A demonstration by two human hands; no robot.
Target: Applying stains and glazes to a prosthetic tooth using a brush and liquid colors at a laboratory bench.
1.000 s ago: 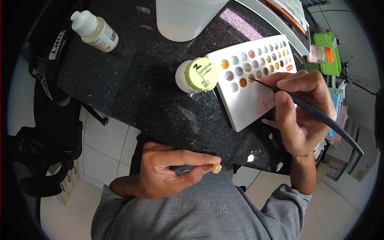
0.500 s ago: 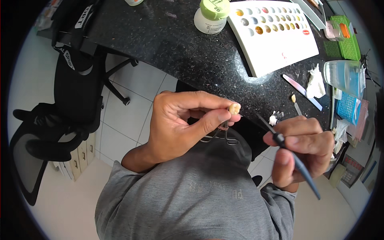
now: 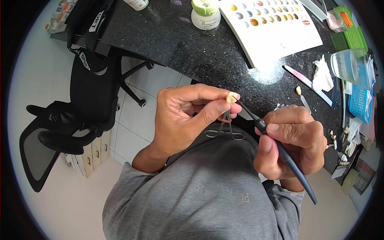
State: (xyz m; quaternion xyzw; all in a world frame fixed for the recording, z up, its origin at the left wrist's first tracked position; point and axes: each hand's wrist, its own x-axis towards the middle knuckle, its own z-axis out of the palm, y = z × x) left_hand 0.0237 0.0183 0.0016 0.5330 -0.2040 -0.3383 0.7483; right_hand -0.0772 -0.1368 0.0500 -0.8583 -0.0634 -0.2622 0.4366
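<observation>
Between the thumb and fingers of my left hand (image 3: pixel 178 118) sits a small cream-coloured dental crown (image 3: pixel 231 97). A metal locking forceps (image 3: pixel 227 130) hangs below those fingers, its ring handles toward my shirt; how its tips meet the crown is hidden. My right hand (image 3: pixel 294 138) grips a dark blue fine-tipped brush (image 3: pixel 291 161) like a pen. The brush's dark tip reaches the crown's upper surface and appears to touch it.
On the black speckled worktop (image 3: pixel 172 44) stand a white palette (image 3: pixel 288 46) with several coloured wells, a green-lidded jar (image 3: pixel 205 20) and a clear cup (image 3: pixel 348 66). Crumpled tissue (image 3: pixel 322 76), a flat file (image 3: pixel 306 83) and a tooth-shaped shade tab (image 3: pixel 299 91) lie at right. A black chair (image 3: pixel 92 92) stands left.
My right hand has brought the brush left and up, from apart to the crown. My left hand has risen slightly, and the crown has turned. The whole view has shifted a little.
</observation>
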